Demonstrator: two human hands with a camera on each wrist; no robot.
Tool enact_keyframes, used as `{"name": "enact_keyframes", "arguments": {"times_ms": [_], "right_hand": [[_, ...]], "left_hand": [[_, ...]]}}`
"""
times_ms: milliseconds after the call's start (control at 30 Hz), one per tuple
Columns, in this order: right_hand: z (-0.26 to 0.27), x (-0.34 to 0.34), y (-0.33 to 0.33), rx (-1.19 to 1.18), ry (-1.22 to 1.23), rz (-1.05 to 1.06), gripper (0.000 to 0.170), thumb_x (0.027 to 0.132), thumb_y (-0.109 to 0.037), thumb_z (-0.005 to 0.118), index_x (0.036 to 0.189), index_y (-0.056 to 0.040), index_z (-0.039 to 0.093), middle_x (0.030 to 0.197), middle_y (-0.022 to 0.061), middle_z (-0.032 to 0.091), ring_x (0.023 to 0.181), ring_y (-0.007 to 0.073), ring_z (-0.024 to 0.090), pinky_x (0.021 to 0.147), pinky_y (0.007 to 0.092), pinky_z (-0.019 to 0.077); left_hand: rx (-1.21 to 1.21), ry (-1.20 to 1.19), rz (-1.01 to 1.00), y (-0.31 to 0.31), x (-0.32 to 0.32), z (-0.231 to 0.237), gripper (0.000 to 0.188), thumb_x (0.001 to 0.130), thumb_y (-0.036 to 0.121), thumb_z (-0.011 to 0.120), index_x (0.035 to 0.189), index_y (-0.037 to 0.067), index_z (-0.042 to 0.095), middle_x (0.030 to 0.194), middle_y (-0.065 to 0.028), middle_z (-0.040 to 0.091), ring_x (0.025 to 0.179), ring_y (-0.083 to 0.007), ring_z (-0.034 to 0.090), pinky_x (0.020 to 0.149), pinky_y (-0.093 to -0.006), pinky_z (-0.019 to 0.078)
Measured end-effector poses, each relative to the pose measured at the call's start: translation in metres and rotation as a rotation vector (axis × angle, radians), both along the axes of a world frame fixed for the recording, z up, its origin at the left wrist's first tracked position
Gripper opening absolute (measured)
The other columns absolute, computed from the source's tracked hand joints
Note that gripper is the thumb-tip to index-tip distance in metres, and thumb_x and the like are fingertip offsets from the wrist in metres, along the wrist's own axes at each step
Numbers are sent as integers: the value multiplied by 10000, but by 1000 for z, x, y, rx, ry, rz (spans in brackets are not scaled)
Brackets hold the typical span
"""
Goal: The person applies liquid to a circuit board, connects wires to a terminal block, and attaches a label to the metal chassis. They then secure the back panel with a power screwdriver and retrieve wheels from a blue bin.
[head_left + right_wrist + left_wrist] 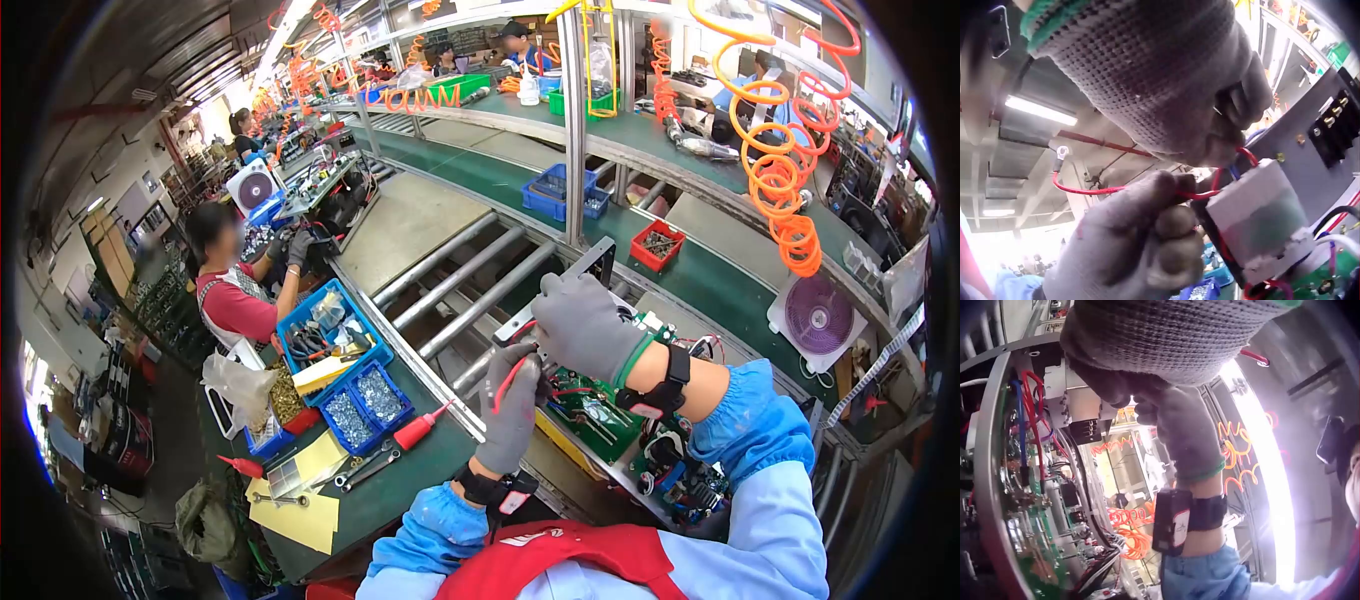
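Both hands wear grey knit gloves. My left hand pinches a red wire between thumb and fingers, and the wire's free end carries a ring terminal. Above it, my right hand has curled fingers, their tips right at a loop of red wire that enters a white block-shaped part. What lies inside the right fingers is mostly hidden. The block stands by a grey metal panel of an open chassis holding green circuit boards and coloured wires.
To the left, a green bench carries blue bins of small hardware, a red bottle, wrenches and yellow paper. Metal rollers lie beyond the hands. Orange coiled hoses hang at right. Another person works at left.
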State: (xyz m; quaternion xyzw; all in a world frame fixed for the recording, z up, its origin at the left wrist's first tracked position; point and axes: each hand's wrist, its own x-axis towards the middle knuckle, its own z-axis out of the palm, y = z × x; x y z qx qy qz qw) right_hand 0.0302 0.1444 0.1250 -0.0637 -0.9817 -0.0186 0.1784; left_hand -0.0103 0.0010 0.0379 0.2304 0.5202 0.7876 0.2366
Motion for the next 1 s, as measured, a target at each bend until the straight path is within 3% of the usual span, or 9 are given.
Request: {"name": "enact_keyframes", "arguments": {"times_ms": [133, 333, 433, 533, 667, 767, 800, 933, 1000], "right_hand": [[-3, -11, -8, 111, -4, -35, 156, 759, -209, 690, 824, -68, 695, 895, 114, 605, 838, 314, 647, 728, 437, 524], [0, -13, -22, 322, -153, -29, 133, 713, -143, 721, 837, -96, 705, 912, 97, 627, 841, 286, 665, 698, 385, 527], [9, -13, -33, 290, -303, -155, 158, 714, -175, 727, 847, -91, 707, 914, 78, 627, 824, 285, 665, 703, 392, 532], [8, -22, -12, 175, -311, 17, 176, 724, -197, 721, 853, -79, 698, 911, 91, 621, 816, 282, 657, 707, 397, 526], [0, -5, 18, -217, -112, 187, 192, 771, -215, 688, 852, -45, 650, 899, 142, 602, 842, 287, 628, 730, 403, 497], [-21, 3, 26, -606, 62, 81, 197, 802, -211, 683, 849, -26, 636, 869, 133, 608, 824, 259, 614, 720, 383, 486], [-25, 4, 27, -696, 118, 95, 199, 843, -205, 675, 849, -13, 625, 824, 88, 614, 773, 194, 594, 693, 339, 469], [-36, 5, 27, -1075, 261, 55, 246, 843, -221, 672, 799, 5, 587, 673, 57, 526, 653, 154, 561, 610, 339, 466], [-16, 3, 34, -1303, 474, -2, 214, 866, -204, 660, 804, -11, 593, 662, 38, 535, 617, 136, 550, 580, 316, 450]], "left_hand": [[-11, 330, 29, -1, -12, -20, 233, 990, 127, 540, 1170, -5, 608, 835, -18, 601, 706, -82, 546, 654, -250, 457], [-79, 302, 20, -1, -18, -37, 220, 972, 107, 599, 1155, -9, 635, 984, -87, 671, 861, -123, 622, 791, -271, 505], [-75, 356, 59, -1, -20, -42, 211, 965, 96, 625, 1145, -12, 642, 978, -85, 671, 870, -122, 626, 808, -268, 505], [-21, 424, 71, -1, -17, -40, 239, 998, 133, 571, 1187, -13, 592, 999, -48, 640, 847, -94, 583, 769, -238, 486], [94, 392, 28, -2, -16, -42, 214, 992, 135, 576, 1146, -10, 604, 1042, -56, 619, 887, -97, 584, 806, -261, 491], [-26, 693, 143, -4, -22, -32, 219, 969, 144, 601, 1137, 4, 617, 976, -67, 619, 873, -129, 604, 785, -279, 497], [-110, 794, 227, -5, -22, -22, 190, 921, 148, 644, 1073, 34, 654, 942, -105, 627, 849, -214, 634, 753, -330, 511], [-191, 1081, 392, 0, -25, 6, 154, 827, 159, 699, 951, 69, 691, 944, -143, 633, 840, -335, 619, 749, -440, 505], [-238, 1198, 465, 4, -34, 17, 148, 815, 167, 715, 923, 72, 680, 974, -136, 624, 875, -335, 601, 755, -434, 489]]}}
